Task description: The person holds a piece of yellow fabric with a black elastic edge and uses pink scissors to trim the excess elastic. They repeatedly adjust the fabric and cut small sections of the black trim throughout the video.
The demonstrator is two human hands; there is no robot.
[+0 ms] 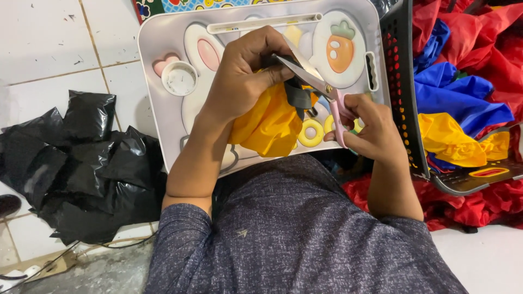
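white tiled floor (49,43), one lap tray (163,109), left hand (245,76) gripping one yellow cloth (267,128), right hand (368,128) holding one pink scissors (327,90), one basket (403,81) right

Tabletop (163,81): small pale lap tray, printed with a rabbit and a carrot, round cup recess at its left; yellow fabric (267,125) lies bunched on it. White tiled floor (43,49): carries crumpled black plastic bags (81,169) at left and a black basket (406,109) of red, blue and yellow cloth at right.
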